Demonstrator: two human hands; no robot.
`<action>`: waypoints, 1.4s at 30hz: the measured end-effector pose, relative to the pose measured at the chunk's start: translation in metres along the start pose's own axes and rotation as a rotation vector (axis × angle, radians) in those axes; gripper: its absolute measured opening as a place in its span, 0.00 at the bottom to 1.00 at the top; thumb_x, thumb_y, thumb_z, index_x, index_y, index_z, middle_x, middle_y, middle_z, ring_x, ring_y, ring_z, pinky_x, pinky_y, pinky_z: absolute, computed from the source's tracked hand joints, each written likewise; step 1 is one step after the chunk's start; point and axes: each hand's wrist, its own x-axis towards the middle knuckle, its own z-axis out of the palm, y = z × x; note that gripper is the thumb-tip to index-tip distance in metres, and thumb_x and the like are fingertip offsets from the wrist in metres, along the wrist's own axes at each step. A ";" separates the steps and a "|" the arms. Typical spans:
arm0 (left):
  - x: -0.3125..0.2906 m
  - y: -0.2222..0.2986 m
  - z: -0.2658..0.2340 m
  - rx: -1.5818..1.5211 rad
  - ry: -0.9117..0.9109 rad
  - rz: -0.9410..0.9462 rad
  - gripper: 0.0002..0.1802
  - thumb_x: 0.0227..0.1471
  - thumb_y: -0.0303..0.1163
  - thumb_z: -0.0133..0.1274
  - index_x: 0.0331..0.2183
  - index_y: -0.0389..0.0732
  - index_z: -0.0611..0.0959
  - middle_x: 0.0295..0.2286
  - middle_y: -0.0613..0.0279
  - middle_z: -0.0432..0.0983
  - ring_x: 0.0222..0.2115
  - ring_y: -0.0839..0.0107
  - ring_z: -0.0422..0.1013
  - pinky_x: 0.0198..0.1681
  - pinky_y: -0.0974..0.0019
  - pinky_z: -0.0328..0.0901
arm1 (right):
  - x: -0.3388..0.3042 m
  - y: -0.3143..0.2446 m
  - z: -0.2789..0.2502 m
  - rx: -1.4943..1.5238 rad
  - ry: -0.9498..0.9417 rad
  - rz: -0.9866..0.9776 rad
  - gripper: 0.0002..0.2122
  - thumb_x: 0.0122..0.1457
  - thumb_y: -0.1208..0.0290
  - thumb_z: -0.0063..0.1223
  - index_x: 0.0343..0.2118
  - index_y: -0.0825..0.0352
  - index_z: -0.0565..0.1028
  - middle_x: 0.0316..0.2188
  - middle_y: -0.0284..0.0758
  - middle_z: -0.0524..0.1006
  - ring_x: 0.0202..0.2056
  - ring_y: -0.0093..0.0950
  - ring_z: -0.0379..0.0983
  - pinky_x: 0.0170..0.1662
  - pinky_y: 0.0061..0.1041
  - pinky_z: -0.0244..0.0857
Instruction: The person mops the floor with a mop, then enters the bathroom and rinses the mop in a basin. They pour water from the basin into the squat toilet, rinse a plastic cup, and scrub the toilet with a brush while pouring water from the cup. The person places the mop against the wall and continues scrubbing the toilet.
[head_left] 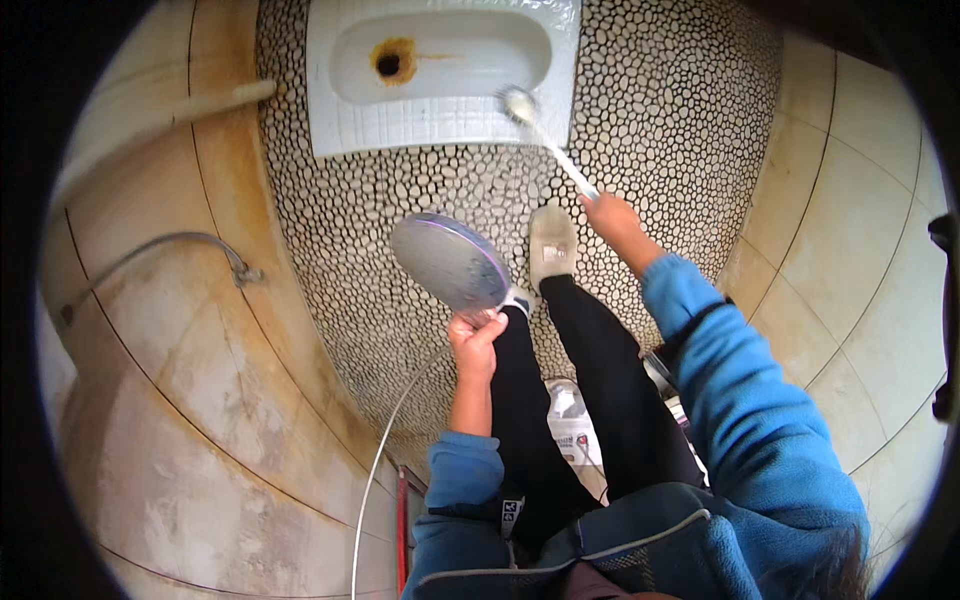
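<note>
My left hand (477, 345) is wrapped round the handle of a large round grey shower head (450, 262), held tilted in front of my left leg. A thin white hose (385, 440) trails down from that hand. With my right hand (612, 220) I grip the end of a long white toilet brush (560, 155). Its bristly head, slightly blurred, is over the near right rim of a white squat toilet (450, 130). Yellow-brown stains surround the dark drain hole (388, 65) in the bowl. Whether the bristles touch the porcelain, I cannot tell.
Pebble-patterned flooring (660, 120) surrounds the toilet, and my shoe (553, 243) stands on it. A white container (572, 425) sits between my legs. Stained tiled wall (170, 370) rises at left, with a grey hose (190, 238) and a pale pipe (215, 105). Another tiled wall (830, 250) stands right.
</note>
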 end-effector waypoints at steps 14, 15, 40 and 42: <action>-0.046 0.021 -0.074 -0.132 0.165 0.106 0.14 0.32 0.11 0.50 0.23 0.40 0.71 0.23 0.66 0.63 0.26 0.76 0.60 0.29 0.74 0.56 | -0.044 0.019 0.014 -0.308 0.078 0.046 0.24 0.56 0.47 0.38 0.38 0.66 0.74 0.34 0.42 0.76 0.37 0.38 0.73 0.40 0.36 0.65; -0.047 0.017 -0.077 -0.121 0.189 0.095 0.14 0.32 0.11 0.50 0.22 0.41 0.71 0.23 0.66 0.63 0.26 0.76 0.60 0.29 0.74 0.56 | -0.040 -0.002 0.024 -0.280 0.037 0.002 0.24 0.56 0.47 0.38 0.37 0.66 0.74 0.34 0.42 0.76 0.37 0.38 0.73 0.40 0.36 0.65; -0.035 0.049 -0.160 -0.250 0.384 0.493 0.13 0.35 0.12 0.50 0.25 0.40 0.72 0.22 0.66 0.63 0.30 0.72 0.60 0.39 0.69 0.55 | -0.008 -0.315 0.065 -0.374 0.232 -0.499 0.20 0.57 0.53 0.36 0.39 0.62 0.75 0.40 0.38 0.75 0.42 0.37 0.72 0.43 0.33 0.65; -0.056 0.033 -0.169 -0.300 0.429 0.453 0.12 0.36 0.12 0.49 0.25 0.40 0.73 0.23 0.65 0.65 0.28 0.74 0.61 0.33 0.74 0.56 | -0.028 -0.305 0.099 -0.524 0.212 -0.563 0.18 0.57 0.54 0.36 0.37 0.62 0.75 0.37 0.37 0.76 0.39 0.35 0.73 0.43 0.34 0.65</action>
